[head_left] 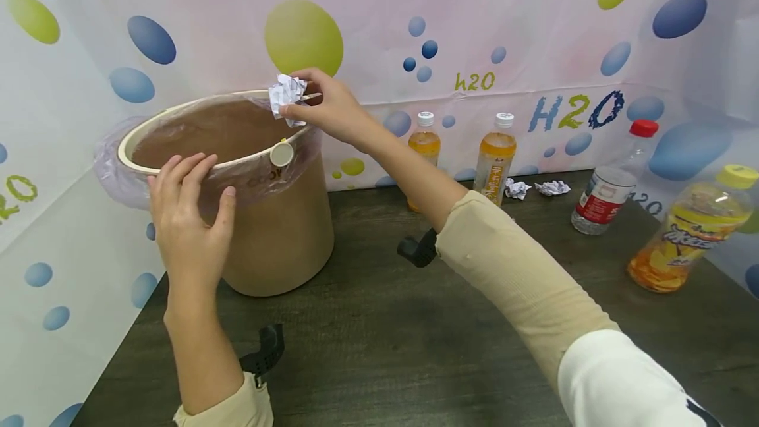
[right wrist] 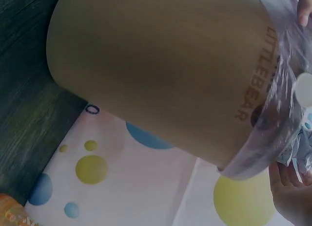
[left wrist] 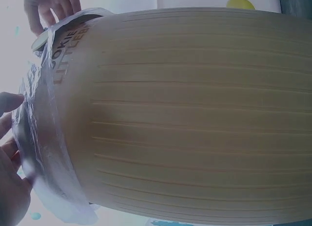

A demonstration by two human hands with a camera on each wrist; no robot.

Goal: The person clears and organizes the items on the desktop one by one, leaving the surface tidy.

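Head cam gives me the best look: the right hand (head_left: 329, 107) has a wad of crumpled paper (head_left: 288, 94) pinched between thumb and fingers, up by the rim of the tan bin (head_left: 279, 242). From my seat I can't tell how much of it is actually over the opening. The left hand (head_left: 192, 216) rests on the near rim, fingers fairly straight and a bit apart, thumb spread away from them.

I'd expect the paper to be super light, dry and grippy, squashy but nothing you can break. A loose pinch on the sides is plenty, imo; squeeze hard and it just packs smaller. The plastic liner (head_left: 118, 163) looks thin and slick, so I'd hold the bin by its stiff rim.

Right wrist view lets me read the LITTLEBEAR lettering (right wrist: 256, 80), mostly hidden from the head cam. Left wrist shows ridges (left wrist: 195, 104) running along the bin wall, which I can't make out from above. Only the head cam gets the two spare paper balls (head_left: 553, 188) back on the tabletop (head_left: 385, 335).
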